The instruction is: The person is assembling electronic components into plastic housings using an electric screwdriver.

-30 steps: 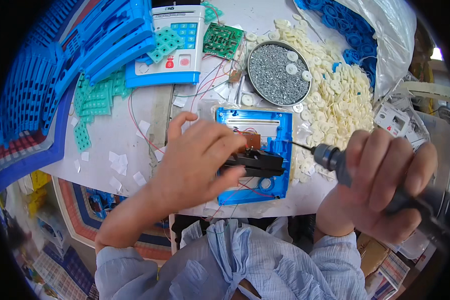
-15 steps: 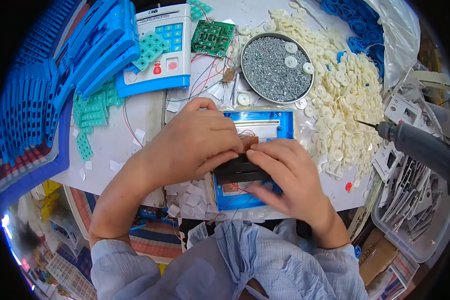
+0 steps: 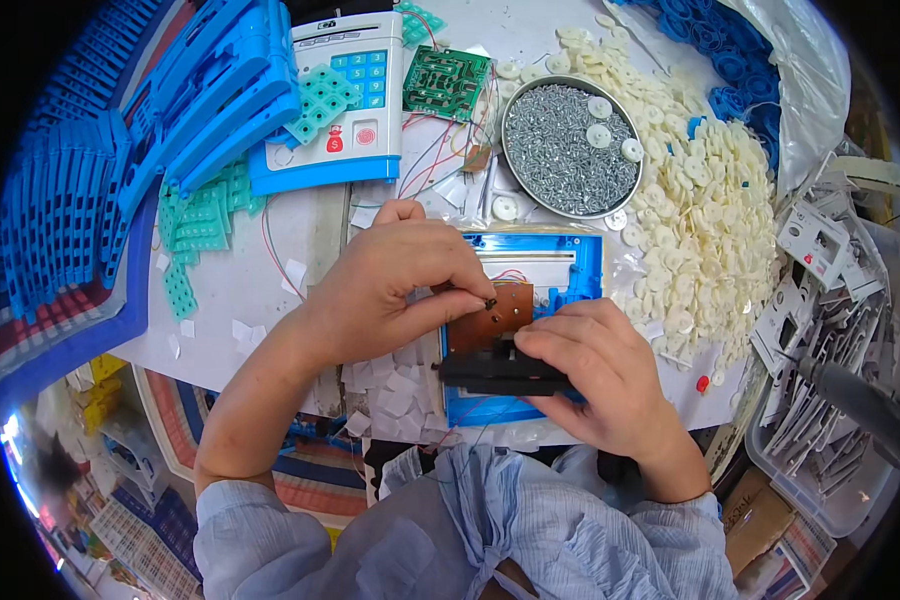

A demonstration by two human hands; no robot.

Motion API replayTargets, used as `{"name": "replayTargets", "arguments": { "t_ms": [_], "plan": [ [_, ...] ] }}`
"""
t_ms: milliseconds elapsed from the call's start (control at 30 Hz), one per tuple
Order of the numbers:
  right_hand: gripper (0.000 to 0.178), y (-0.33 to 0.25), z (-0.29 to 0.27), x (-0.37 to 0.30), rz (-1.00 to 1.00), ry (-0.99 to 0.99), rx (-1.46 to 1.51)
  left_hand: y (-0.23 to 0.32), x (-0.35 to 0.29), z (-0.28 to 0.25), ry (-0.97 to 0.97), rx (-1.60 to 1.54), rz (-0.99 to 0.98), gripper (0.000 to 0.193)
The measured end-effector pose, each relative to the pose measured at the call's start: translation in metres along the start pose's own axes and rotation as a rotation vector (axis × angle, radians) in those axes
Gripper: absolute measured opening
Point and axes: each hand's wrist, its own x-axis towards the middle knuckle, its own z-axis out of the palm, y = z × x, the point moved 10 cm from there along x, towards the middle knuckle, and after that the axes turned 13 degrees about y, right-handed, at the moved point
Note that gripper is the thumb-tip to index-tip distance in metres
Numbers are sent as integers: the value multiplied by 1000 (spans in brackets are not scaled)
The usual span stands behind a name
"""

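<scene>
In front of me lies a shallow blue plastic housing (image 3: 592, 265) with a brown circuit board (image 3: 510, 300) inside it. My left hand (image 3: 405, 280) is over the board's left side, thumb and fingertips pinched on a small dark part. The kind of that part is too small to make out. My right hand (image 3: 605, 365) grips a long black plastic piece (image 3: 495, 374), which lies across the near part of the board. The right fingertips hide that piece's far end. Thin coloured wires (image 3: 510, 275) run at the board's far edge.
A round tin of small screws (image 3: 570, 150) stands behind, beside a heap of cream discs (image 3: 700, 230). Left are a white-and-blue keypad panel (image 3: 345, 110), blue frames (image 3: 210, 90) and green rubber keypads (image 3: 200, 220). A power screwdriver (image 3: 855, 400) hangs right, over a bin of white parts (image 3: 825, 480).
The black piece has shifted nearer to me, uncovering more of the brown board. My left fingers now pinch a small dark part. The screwdriver has swung lower, and the whole view has shifted slightly.
</scene>
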Motion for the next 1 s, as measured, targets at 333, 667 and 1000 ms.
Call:
{"name": "replayTargets", "arguments": {
  "t_ms": [333, 667, 1000],
  "plan": [
    [49, 10, -10, 5, 81, 74, -32, -3, -1, -6, 87, -12, -22, 10],
    [13, 21, 0, 31, 135, 253, -37, -3, -12, -8, 207, 0, -72, 12],
    [19, 15, -2, 30, 101, 316, -47, 27, -18, -9, 335, 292, 171, 12]
  ]
}}
